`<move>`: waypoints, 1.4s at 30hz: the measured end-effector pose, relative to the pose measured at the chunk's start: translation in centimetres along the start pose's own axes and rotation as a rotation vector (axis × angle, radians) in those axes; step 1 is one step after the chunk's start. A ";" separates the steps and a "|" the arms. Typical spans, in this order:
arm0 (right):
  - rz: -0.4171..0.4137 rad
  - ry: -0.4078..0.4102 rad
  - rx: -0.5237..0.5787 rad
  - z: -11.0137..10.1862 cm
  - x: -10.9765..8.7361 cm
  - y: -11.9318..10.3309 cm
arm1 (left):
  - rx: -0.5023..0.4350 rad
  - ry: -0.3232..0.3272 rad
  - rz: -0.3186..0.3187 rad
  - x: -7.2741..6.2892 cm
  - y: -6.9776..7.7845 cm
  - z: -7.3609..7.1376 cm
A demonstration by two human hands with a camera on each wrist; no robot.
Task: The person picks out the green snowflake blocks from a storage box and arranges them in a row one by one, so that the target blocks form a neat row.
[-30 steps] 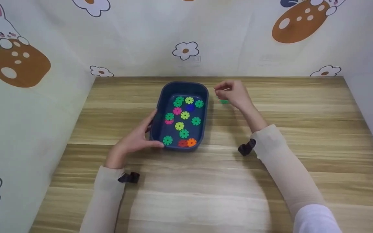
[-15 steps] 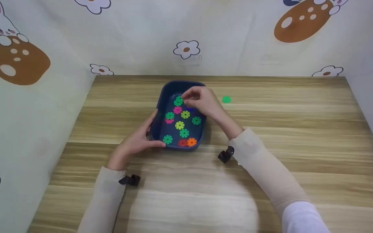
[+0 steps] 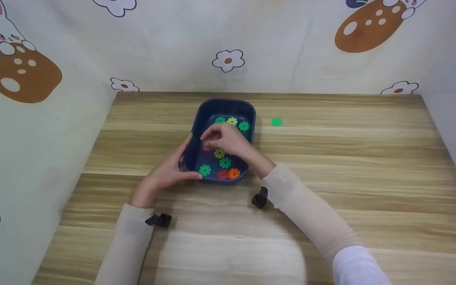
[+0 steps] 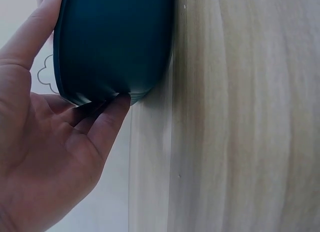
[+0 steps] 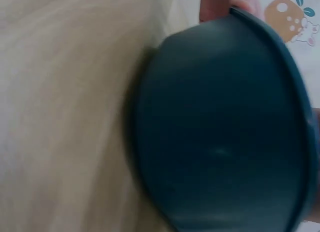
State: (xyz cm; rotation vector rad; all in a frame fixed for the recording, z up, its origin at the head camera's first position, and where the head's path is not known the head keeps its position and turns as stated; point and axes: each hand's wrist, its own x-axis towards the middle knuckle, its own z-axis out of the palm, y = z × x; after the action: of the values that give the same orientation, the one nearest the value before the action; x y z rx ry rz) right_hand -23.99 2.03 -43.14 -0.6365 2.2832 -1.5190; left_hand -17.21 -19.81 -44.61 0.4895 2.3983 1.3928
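A dark blue plastic box (image 3: 226,106) holds several notched snowflake discs, among them a yellow disc (image 3: 219,153), a red disc (image 3: 223,174) and an orange disc (image 3: 234,173). My left hand (image 3: 168,168) grips the box by its left side, thumb at the near corner; in the left wrist view its fingers bend against the outer wall. Over the middle of the box is my right hand (image 3: 228,138), with bent finger and thumb slightly apart above a pink disc (image 3: 206,148). It hides several discs; nothing shows held in it. One green disc (image 3: 276,122) lies on the table, right of the box.
The wood-grain table (image 3: 354,166) ends at a patterned backdrop (image 3: 283,47) behind the box. More backdrop rises along the left side. Each wrist wears a small black camera, such as the right camera (image 3: 259,198).
My right hand has left the green disc on the table and moved left over the box, then nearer the box's left wall. The left hand and the box have stayed in place.
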 end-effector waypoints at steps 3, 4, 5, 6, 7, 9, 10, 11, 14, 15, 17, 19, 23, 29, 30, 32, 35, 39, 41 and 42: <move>0.028 -0.039 0.015 0.9 0.2 0.6 | -0.001 -0.011 -0.008 -0.5 1.6 -0.1; 0.040 -0.051 0.022 1.1 0.3 0.9 | -0.002 -0.015 -0.012 -0.6 2.2 -0.1; 0.055 -0.061 0.025 1.3 0.3 1.1 | -0.001 -0.017 -0.013 -0.8 2.7 -0.2; 0.071 -0.071 0.024 1.4 0.4 1.2 | 0.000 -0.018 -0.012 -0.9 2.9 -0.2; 0.087 -0.082 0.022 1.5 0.4 1.4 | 0.004 -0.018 -0.016 -1.0 3.0 -0.2; 0.112 -0.111 0.008 1.7 0.5 1.6 | 0.011 -0.018 -0.021 -1.0 3.1 -0.2; 0.122 -0.129 -0.001 1.7 0.5 1.6 | 0.009 -0.018 -0.021 -1.1 3.1 -0.2; 0.131 -0.148 -0.011 1.8 0.6 1.6 | 0.007 -0.018 -0.021 -1.1 3.1 -0.3; 0.152 -0.208 -0.053 2.0 0.6 1.7 | 0.001 -0.016 -0.025 -1.1 3.0 -0.3; 0.156 -0.229 -0.073 2.0 0.6 1.7 | 0.000 -0.014 -0.024 -1.1 3.0 -0.3; 0.152 -0.266 -0.123 2.1 0.7 1.7 | -0.006 -0.013 -0.025 -1.1 2.9 -0.3; 0.143 -0.298 -0.183 2.2 0.6 1.8 | -0.011 -0.012 -0.024 -1.1 2.8 -0.3; 0.111 -0.337 -0.294 2.4 0.6 1.7 | -0.021 -0.010 -0.009 -1.0 2.6 -0.3; 0.078 -0.347 -0.380 2.5 0.5 1.7 | -0.058 -0.008 0.038 -0.9 2.1 -0.3; 0.074 -0.347 -0.381 2.5 0.5 1.8 | -0.065 -0.010 0.039 -0.9 2.0 -0.3; 0.062 -0.344 -0.383 2.5 0.5 1.8 | -0.078 -0.018 0.034 -0.8 2.0 -0.4; 0.041 -0.333 -0.371 2.5 0.6 1.9 | -0.093 -0.023 0.011 -0.8 2.0 -0.5; 0.026 -0.314 -0.321 2.5 0.7 2.0 | -0.085 -0.020 0.004 -0.8 1.8 -0.5; 0.023 -0.312 -0.285 2.4 0.7 2.0 | -0.065 -0.020 0.002 -0.8 1.8 -0.5; 0.024 -0.311 -0.264 2.4 0.7 2.0 | -0.054 -0.021 0.003 -0.8 1.9 -0.5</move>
State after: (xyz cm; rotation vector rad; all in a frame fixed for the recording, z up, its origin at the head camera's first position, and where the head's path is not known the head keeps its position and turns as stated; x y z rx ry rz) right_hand -23.73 0.49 -45.95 -0.8471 2.2510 -1.0293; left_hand -16.48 -19.68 -42.68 0.4922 2.3380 1.4426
